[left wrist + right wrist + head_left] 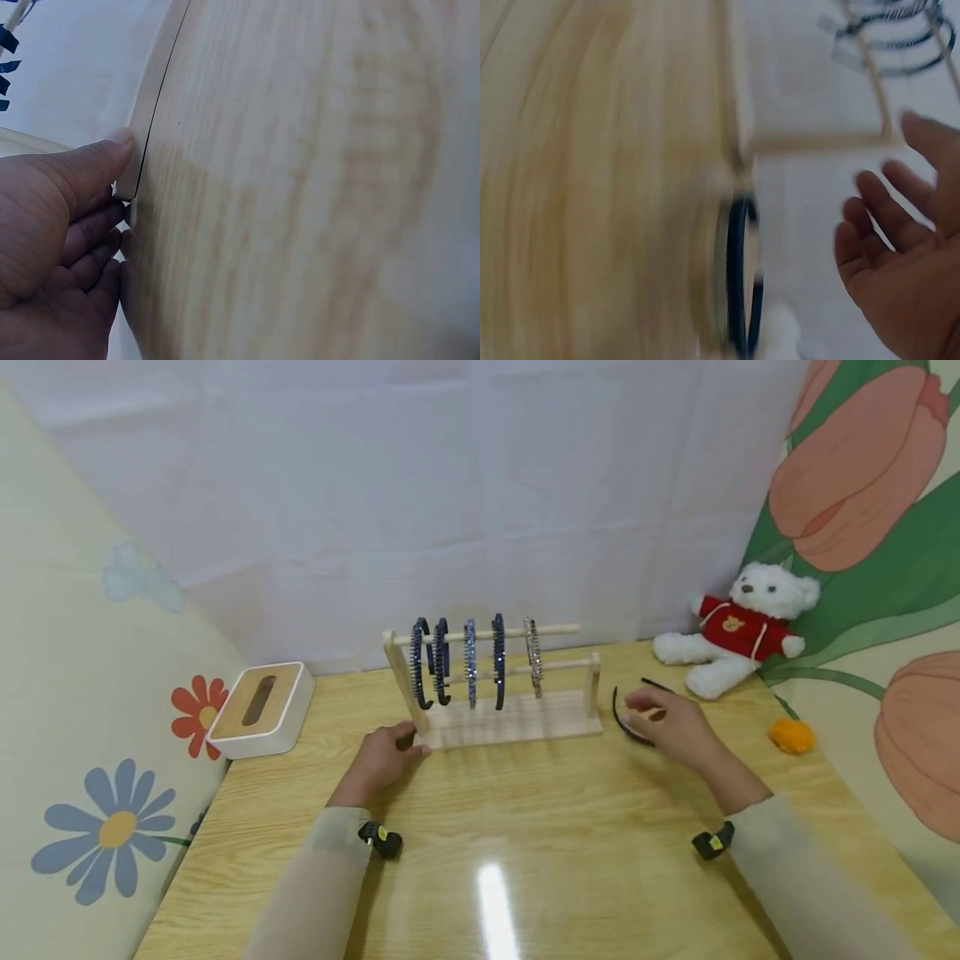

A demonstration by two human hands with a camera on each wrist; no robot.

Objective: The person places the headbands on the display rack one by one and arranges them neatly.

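Left hand [381, 760] pinches front-left corner of pale wooden two-rod rack [558, 718] at frame centre; right hand [671, 725], relaxed, holding nothing, near thin black curved headband [621, 723] right of centre, strip of yellowish wood-grained table [570, 843] between headband and rack.

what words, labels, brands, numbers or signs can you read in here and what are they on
No readable text anywhere.
Black device on the left wrist: yellow mark, too small to read.
Black device on the right wrist: yellow mark, too small to read.
Teddy's red top: a bear-face picture, no words I can make out.
Wooden rack, headbands, white box: no lettering visible.
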